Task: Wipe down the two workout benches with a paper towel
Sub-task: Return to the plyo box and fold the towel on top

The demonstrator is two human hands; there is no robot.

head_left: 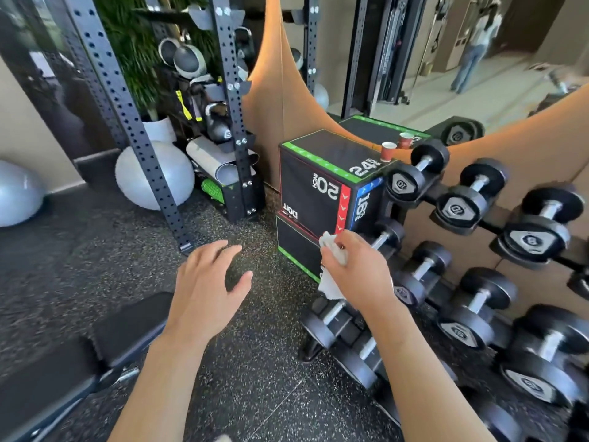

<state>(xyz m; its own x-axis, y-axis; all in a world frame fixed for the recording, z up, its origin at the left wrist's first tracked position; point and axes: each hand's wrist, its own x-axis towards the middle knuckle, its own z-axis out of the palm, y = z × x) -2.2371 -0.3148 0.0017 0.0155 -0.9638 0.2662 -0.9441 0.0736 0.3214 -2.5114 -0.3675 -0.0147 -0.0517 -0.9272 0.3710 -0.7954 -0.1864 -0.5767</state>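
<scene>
In the head view, the relation we care about is that the workout bench (pixel 95 355) lies at about eight o'clock from our hands, low in the lower-left corner, while both hands hang over the speckled floor (pixel 255 362) well apart from it. Its black padded worktop runs on a diagonal, long axis from the bottom-left edge up toward the centre, with a gap between two pad sections; only this one bench shows, and we cannot tell where the second stands. Our left hand (pixel 207 288) is the nearer one, hovering just beyond the bench's upper end, fingers spread and relaxed, grasping nothing. Our right hand (pixel 357 275) sits at about three o'clock from the left, held out in front of the dumbbell rack (pixel 471 282) and just below the plyo box (pixel 328 183), its fingers curled round the crumpled white paper towel (pixel 333 266), which trails down from the grip. We judge the towel hand must swing across toward eight o'clock and come down onto the pad before any wiping of this bench can begin.
</scene>
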